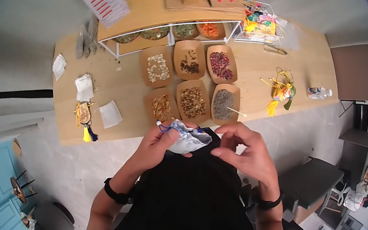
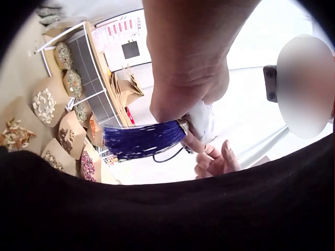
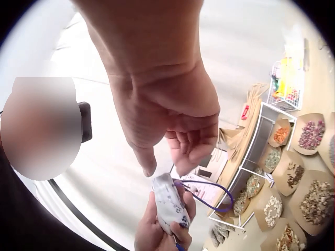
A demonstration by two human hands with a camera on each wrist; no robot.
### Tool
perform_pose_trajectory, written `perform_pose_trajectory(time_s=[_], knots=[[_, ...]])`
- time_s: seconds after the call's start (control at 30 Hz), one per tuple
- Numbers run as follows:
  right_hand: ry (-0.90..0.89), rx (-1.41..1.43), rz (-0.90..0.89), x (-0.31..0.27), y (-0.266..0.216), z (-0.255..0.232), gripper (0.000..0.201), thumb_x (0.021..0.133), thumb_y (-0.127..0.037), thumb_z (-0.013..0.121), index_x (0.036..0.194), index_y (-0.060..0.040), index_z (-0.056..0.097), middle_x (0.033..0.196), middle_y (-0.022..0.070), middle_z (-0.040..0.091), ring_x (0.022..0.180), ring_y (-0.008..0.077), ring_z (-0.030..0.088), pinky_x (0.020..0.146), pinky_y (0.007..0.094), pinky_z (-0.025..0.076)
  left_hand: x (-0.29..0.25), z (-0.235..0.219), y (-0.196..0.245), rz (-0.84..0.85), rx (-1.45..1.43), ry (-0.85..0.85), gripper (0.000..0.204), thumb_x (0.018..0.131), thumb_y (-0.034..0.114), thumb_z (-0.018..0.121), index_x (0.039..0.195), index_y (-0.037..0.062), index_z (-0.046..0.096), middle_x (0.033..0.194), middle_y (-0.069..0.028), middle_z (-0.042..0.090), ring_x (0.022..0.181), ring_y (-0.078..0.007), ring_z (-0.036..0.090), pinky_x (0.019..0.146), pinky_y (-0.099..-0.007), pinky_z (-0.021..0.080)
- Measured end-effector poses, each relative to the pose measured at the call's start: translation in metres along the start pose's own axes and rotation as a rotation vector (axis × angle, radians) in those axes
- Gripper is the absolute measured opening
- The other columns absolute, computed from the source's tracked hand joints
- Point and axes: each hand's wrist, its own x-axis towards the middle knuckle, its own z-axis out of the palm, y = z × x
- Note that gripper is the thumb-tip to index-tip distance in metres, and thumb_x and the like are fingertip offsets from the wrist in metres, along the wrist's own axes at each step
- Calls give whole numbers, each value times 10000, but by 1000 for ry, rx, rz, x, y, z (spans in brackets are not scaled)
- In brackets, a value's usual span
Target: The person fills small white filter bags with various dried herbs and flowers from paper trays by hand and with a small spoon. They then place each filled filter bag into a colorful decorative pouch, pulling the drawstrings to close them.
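Observation:
My left hand (image 1: 153, 147) grips a small white drawstring pouch (image 1: 186, 140) with a blue pattern, its mouth spread toward the right. A blue cord (image 3: 220, 191) loops out from the pouch in the right wrist view. From the pouch hangs a dark blue tassel (image 2: 144, 141), seen in the left wrist view. Just right of the pouch, my right hand (image 1: 254, 155) is held in the air, its fingers loosely bent and nothing between thumb and fingertips. The inside of the pouch is hidden.
Paper trays of dried herbs, among them one of grey grains (image 1: 223, 104) with a white stick, stand along the table (image 1: 127, 82). A low shelf (image 1: 136, 22), wire basket (image 1: 258, 31), yellow tasselled sachet (image 1: 283, 89), bottle (image 1: 319, 93) and white bags (image 1: 110, 114) lie around.

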Motion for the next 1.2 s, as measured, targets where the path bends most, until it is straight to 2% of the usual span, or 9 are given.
perform_pose_trajectory(time_s=[0.1,0.43,0.53,0.63,0.77,0.9,1.03,1.1,1.2], knots=[[-50,35,-62,3,30,-26,313,798,-190,797,1019,-53,623,777,39,581,619,138,573,549,282,464,31,32,-8,-3,-31,74,437,1051,292,352,1242,-51,544,1172,-129,631,1042,-193,634,826,-347,571],[-92,-202,-365,15,69,-99,256,843,-246,736,922,-21,641,802,128,544,653,317,581,580,390,458,83,113,-13,-12,241,233,452,1054,319,358,1222,-41,574,1090,-100,658,989,-148,623,902,-279,469],[-149,12,-253,10,70,-103,243,851,-228,726,847,-3,635,774,131,527,659,333,570,586,400,449,94,117,-21,65,260,364,437,1053,311,375,1186,-43,593,1054,-86,657,950,-142,615,869,-282,478],[-122,-11,-365,9,88,-105,228,859,-155,726,775,14,598,730,86,507,612,215,500,543,350,391,107,115,-30,161,-9,493,400,1054,289,386,1087,-34,620,1016,-95,650,918,-151,596,864,-299,465],[-73,14,-318,-1,98,-123,264,882,-147,699,722,18,570,688,80,491,593,211,479,542,342,377,119,108,-22,280,-36,504,386,1053,293,393,1018,-20,616,987,-107,647,945,-172,601,891,-314,462],[-161,32,-199,-9,106,-143,307,923,-177,649,719,27,542,638,103,446,569,239,442,552,364,377,126,107,-11,398,-384,603,280,1039,251,439,911,34,563,826,-73,591,829,-233,632,722,-318,518],[-217,44,-168,-5,94,-158,302,935,-177,637,731,26,544,642,90,451,568,203,450,548,344,372,121,111,6,365,-281,189,250,1029,228,472,917,36,585,738,-41,556,723,-193,605,627,-294,480],[-236,139,-254,1,86,-162,320,955,-198,610,725,13,541,614,54,461,557,136,440,532,316,367,117,134,23,-93,479,161,217,1007,196,512,918,26,611,703,-3,516,650,-103,527,571,-252,413],[-173,330,-19,8,64,-162,367,978,-232,580,689,-13,528,589,4,475,546,80,411,512,290,361,126,149,5,-71,770,-31,195,987,164,536,951,10,650,712,5,527,659,-66,506,586,-244,411]])
